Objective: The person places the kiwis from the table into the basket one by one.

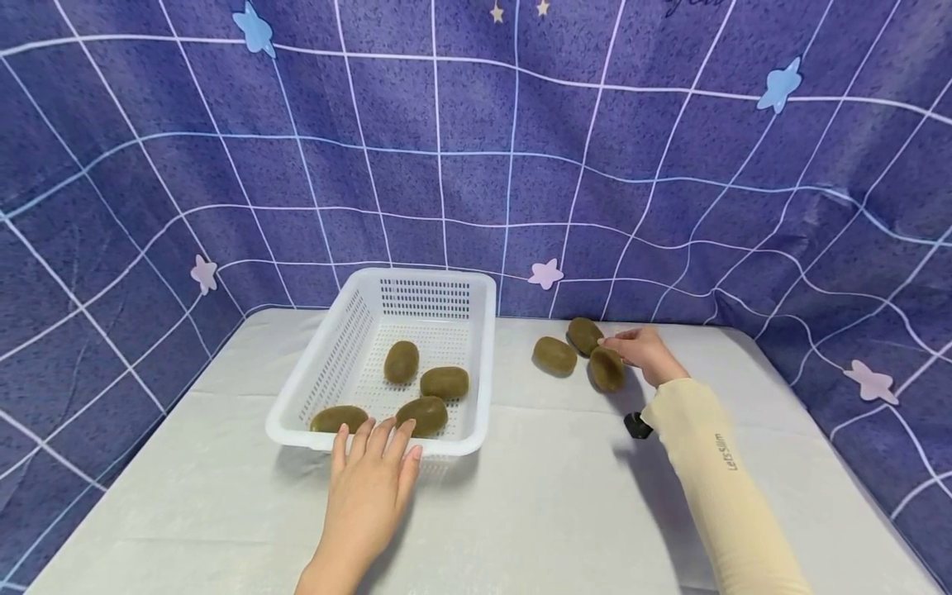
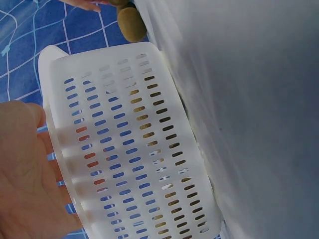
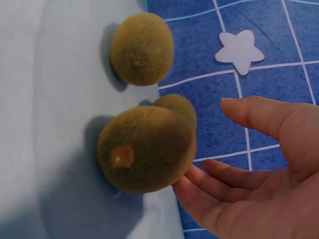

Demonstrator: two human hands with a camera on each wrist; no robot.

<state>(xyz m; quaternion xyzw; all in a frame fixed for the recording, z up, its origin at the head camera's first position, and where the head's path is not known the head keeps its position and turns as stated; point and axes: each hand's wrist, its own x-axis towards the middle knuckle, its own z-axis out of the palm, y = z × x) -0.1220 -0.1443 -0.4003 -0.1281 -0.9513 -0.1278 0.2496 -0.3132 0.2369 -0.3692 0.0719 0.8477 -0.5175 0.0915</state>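
My right hand (image 1: 649,354) is at the nearest of three brown kiwis on the table, its fingertips right at the upper side of that kiwi (image 1: 606,372). In the right wrist view the fingers lie against the kiwi (image 3: 142,159) while the thumb stands well apart from it. A second kiwi (image 1: 584,336) sits just behind, and a third kiwi (image 1: 554,356) lies to the left. My left hand (image 1: 366,487) hooks its fingers over the near rim of a white slotted plastic basket (image 1: 487,364). Skin shows through the slots in the left wrist view.
Inside the basket lie several kiwis, among them one kiwi (image 1: 402,362) towards the middle and another (image 1: 445,383) at the right. A pale cloth covers the table (image 1: 550,496). Behind it hangs a blue-purple grid curtain (image 1: 476,182) with stars.
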